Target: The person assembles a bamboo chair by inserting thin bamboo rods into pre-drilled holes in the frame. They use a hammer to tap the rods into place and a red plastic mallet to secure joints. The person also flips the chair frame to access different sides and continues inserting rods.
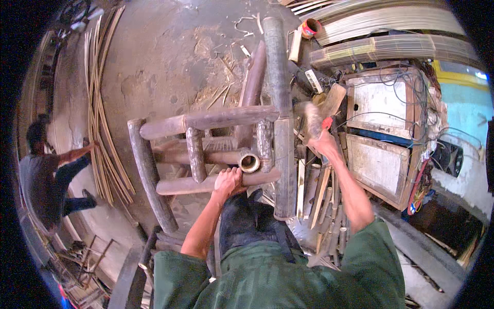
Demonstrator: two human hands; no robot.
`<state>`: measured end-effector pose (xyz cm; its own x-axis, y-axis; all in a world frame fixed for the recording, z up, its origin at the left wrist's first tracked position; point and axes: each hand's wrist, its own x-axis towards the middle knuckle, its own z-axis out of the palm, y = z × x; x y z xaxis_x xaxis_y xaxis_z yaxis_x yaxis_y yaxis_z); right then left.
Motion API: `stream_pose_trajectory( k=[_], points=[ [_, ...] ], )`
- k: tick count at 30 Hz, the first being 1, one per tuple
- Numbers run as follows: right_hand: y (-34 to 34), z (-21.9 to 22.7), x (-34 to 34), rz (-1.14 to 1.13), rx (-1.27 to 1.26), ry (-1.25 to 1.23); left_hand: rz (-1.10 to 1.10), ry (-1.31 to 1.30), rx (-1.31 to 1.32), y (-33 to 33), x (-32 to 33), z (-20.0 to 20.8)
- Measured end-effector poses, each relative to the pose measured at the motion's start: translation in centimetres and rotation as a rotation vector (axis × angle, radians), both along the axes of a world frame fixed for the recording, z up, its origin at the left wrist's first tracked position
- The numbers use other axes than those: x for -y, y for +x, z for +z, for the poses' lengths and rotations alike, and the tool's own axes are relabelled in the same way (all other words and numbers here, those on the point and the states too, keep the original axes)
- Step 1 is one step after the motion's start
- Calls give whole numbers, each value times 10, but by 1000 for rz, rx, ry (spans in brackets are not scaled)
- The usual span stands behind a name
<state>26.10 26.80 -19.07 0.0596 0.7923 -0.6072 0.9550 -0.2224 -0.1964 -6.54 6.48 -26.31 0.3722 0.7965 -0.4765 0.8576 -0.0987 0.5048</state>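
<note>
In front of me stands a frame of thick dark bamboo poles, with an upper rail (211,119), a lower rail (195,185) and short uprights (195,154) between them. My left hand (228,180) is closed over the lower rail, just left of an open bamboo pole end (249,162). To the right of the frame, my right hand (323,143) is raised and closed on a mallet-like tool (313,119). Motion smears its pale brown head, and something red shows by the grip. A thick upright bamboo pole (284,165) lies between this hand and the frame's rails.
Cut bamboo pieces (329,216) crowd the floor at right, beside a white-panelled cabinet (381,98) with loose wires. Bundled thin strips (386,23) and a red tin (310,28) lie at far right. At left, a person (43,180) reaches toward long bamboo strips (98,113).
</note>
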Motion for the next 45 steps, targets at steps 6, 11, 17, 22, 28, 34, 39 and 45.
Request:
stream_pose_trajectory(
  k=[6,11,17,22,28,34,39,45],
  points=[
    [-51,31,25,86,-152,60,-3,-92,19,-8,-1,-1],
    [-19,10,50,-206,-250,-159,77,129,40,2,18,-25],
    [-43,28,81,-488,-642,100,208,166,45,24,27,-51],
    [-111,75,34,101,-546,172,148,122,-26,12,19,-37],
    [-257,115,-34,830,-497,254,623,217,-174,56,36,-60],
    [-434,117,-55,1256,-276,435,1352,609,-251,-148,31,55],
    [-612,116,-24,1797,-115,514,1549,62,-229,-255,49,15],
    [-744,80,17,2118,-71,716,1570,157,-191,-258,50,-8]
  ],
)
